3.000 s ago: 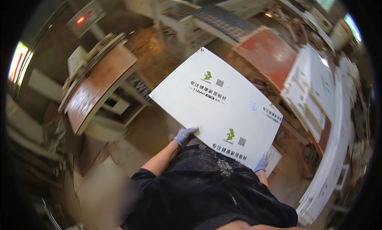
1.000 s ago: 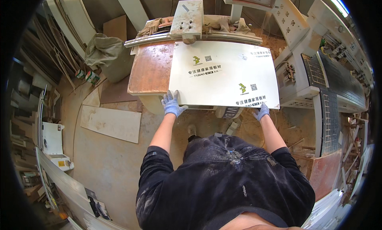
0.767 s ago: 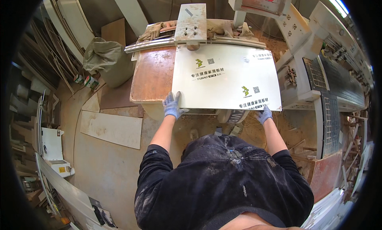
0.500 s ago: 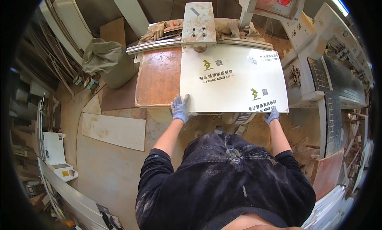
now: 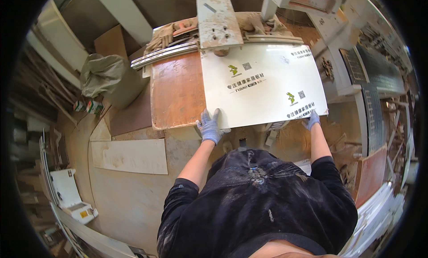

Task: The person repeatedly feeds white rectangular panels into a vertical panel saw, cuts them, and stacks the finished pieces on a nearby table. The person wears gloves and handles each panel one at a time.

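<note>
Left hand (image 5: 210, 128), in a pale blue glove, lies with its fingers spread at the near left corner of a white board (image 5: 267, 84), fingertips reaching over the edge and the thumb stretched along it toward the right. At the board's near right corner, the right hand (image 5: 313, 120), gloved alike, is set against the edge with a finger showing on top; the rest is partly hidden, so I cannot tell how firmly it closes. The board lies flat, printed side up, over the right part of a reddish-brown tabletop (image 5: 178, 93), whose left part shows bare. Its far edge runs along a pale metal rail (image 5: 165, 55), just under a dusty white machine head (image 5: 217, 19); whether board and rail touch is unclear. Behind the rail lie crumpled work gloves (image 5: 162, 36), and to the upper right stands a control box (image 5: 307, 1) with a red switch. On the floor to the left, a pale panel (image 5: 129, 156) lies well apart from the board, with a slumped grey-green sack (image 5: 102, 73) beyond it
</note>
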Tool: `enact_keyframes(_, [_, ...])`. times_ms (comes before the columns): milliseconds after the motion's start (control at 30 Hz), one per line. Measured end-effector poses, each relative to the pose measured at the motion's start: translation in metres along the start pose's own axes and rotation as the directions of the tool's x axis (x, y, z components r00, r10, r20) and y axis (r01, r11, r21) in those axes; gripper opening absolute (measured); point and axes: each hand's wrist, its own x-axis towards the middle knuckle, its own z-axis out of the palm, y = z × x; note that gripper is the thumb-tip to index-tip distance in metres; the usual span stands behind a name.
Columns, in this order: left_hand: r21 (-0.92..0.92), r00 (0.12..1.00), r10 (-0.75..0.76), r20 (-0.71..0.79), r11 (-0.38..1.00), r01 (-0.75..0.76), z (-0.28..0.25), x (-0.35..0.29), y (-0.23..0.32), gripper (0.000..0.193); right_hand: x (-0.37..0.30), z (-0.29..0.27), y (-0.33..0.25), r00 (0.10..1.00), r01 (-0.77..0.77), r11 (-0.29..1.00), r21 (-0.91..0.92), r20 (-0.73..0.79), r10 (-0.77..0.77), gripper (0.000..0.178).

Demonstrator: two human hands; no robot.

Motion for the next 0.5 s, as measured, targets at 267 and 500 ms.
enact_keyframes(267, [0.073,0.991,0.113,0.065,0.990,-0.118,-0.020,0.020,-0.004,0.132,-0.059,0.059,0.055,0.663,0.146,0.083,-0.986,0.035,-0.748,0.092])
enact_keyframes(500, [0.086,0.992,0.113,0.063,0.989,-0.119,-0.020,0.018,0.000,0.130,-0.111,0.069,0.048,0.753,0.280,0.026,-0.960,0.203,-0.627,0.102])
